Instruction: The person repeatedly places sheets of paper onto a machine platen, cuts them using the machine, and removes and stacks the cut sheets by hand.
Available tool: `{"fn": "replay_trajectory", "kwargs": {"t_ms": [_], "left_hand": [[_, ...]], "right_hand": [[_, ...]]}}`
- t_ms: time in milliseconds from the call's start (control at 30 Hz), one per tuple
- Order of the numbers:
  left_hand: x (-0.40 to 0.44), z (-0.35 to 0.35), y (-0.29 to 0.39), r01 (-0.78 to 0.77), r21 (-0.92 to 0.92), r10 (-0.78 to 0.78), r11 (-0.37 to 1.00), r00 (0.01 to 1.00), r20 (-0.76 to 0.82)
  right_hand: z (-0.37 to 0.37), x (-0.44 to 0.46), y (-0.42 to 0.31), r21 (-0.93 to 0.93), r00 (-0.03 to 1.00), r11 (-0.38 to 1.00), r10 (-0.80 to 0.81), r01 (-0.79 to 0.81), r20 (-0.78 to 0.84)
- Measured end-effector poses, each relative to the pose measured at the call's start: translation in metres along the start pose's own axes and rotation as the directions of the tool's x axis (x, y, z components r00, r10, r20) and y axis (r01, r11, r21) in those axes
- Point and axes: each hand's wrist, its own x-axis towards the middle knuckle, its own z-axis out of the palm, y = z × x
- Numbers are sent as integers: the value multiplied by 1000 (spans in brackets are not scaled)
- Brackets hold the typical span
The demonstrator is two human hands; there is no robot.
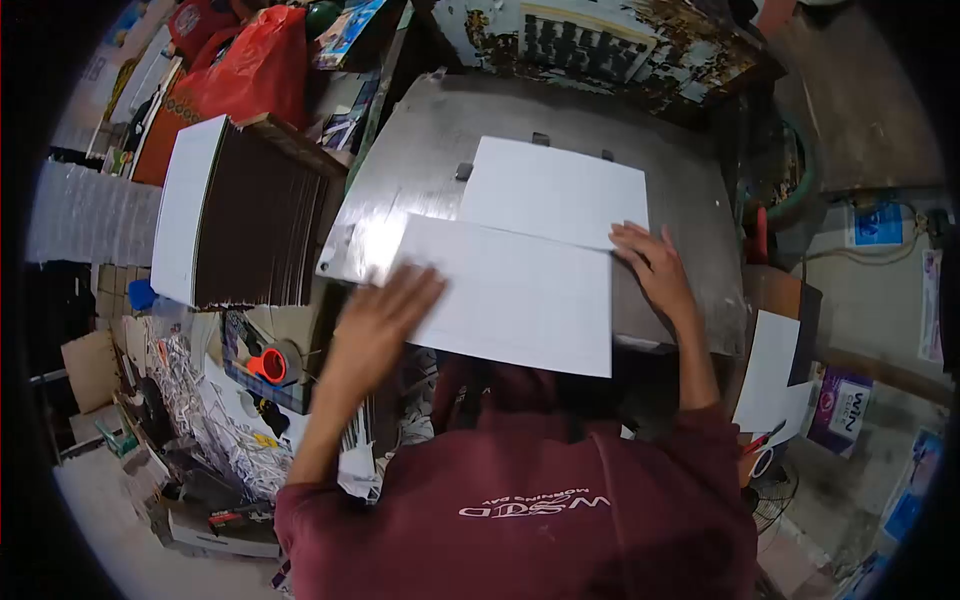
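A white sheet lies on the grey metal plate, close to several small dark tabs along its far and left edges. Nearer to me, a second white sheet meets or overlaps its near edge and hangs out over the plate's front. My left hand, a little blurred, is open with the fingers flat at the left edge of the nearer sheet. Fingers outstretched, my right hand touches the right side where both sheets meet. Whether its fingertips press on one sheet or both is hard to tell.
A tall stack of white-faced, dark-edged sheets stands left of the plate. Behind the plate rises a worn machine block. An orange tape roll and paper shreds lie lower left; white paper is at right.
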Motion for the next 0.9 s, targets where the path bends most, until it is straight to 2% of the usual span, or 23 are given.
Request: {"fn": "replay_trajectory", "kwargs": {"t_ms": [33, 67, 100, 133, 167, 200, 233, 267, 300, 333, 367, 400, 433, 467, 500, 533, 600, 633, 667, 733, 800, 867, 900], "left_hand": [[-12, -31, -7, 94, -115, -105, 989, 990, -98], [-22, -66, -11, 134, -20, -135, 991, 966, -220], [-38, -87, -20, 223, -32, -222, 974, 928, -299], [-53, -110, -25, 328, -18, -307, 944, 860, -409], [-71, -117, -47, 319, -146, -345, 936, 759, -553], [-82, -130, -58, 379, -122, -360, 917, 660, -659], [-82, -144, -56, 544, -55, -411, 838, 561, -719], [-101, -142, -84, 540, 85, -300, 837, 585, -754], [-108, -131, -113, 678, 91, -337, 730, 473, -814], [-116, -116, -153, 755, 148, -343, 638, 452, -823], [-115, -98, -186, 757, 146, -301, 637, 419, -857], [-115, -76, -212, 819, 79, -411, 569, 366, -835], [-119, -53, -242, 843, 99, -454, 529, 380, -806], [-126, -33, -272, 774, 97, -436, 626, 451, -779], [-128, -14, -284, 813, 40, -537, 581, 420, -732], [-121, -12, -274, 840, -22, -590, 542, 362, -722], [-113, -8, -267, 854, -100, -627, 511, 291, -723], [-112, -6, -271, 846, -119, -615, 520, 273, -739], [-115, -2, -274, 841, -139, -604, 524, 252, -756], [-110, -7, -261, 880, -162, -666, 447, 206, -717], [-106, -12, -256, 921, -165, -753, 352, 174, -635], [-102, -10, -251, 937, -153, -710, 314, 125, -693], [-102, -6, -249, 944, -150, -686, 294, 99, -721]], "right_hand": [[-4, 7, -2, -47, 999, 999, 0, 2, 40], [-7, 13, -5, -90, 997, 996, -2, 9, 73], [-12, 18, -6, -115, 999, 993, -15, 19, 32], [-18, 24, -6, -140, 999, 990, -32, 30, -12], [-26, 30, -6, -163, 997, 986, -56, 47, -53], [-40, 34, -4, -167, 993, 985, -50, 31, -110], [-56, 38, -3, -165, 986, 986, -50, 23, -161], [-72, 34, -14, -150, 962, 986, -111, 75, -251], [-86, 24, -23, -136, 927, 983, -162, 122, -339], [-93, 15, -21, -173, 887, 982, -147, 78, -437], [-99, 5, -15, -207, 836, 978, -131, 22, -533], [-99, -6, -3, -119, 779, 993, -71, -5, -623], [-97, -18, 12, -27, 710, 999, 0, -27, -705], [-97, -37, 24, 41, 714, 987, 141, -155, -686], [-97, -59, 40, 107, 697, 953, 282, -284, -660], [-95, -88, 79, 54, 682, 906, 355, -420, -640], [-74, -182, 211, -141, 598, 702, 465, -699, -653], [-46, -262, 318, -478, 607, 406, 295, -779, -738], [-59, -272, 274, -430, 200, -20, 865, -902, -460], [-36, -317, 255, -567, 50, -310, 846, -763, -531], [-20, -333, 218, -308, 33, -201, 788, -930, -614], [2, -388, 266, -371, 201, -50, 770, -927, -606], [4, -395, 259, -372, 296, 70, 748, -926, -594]]}}
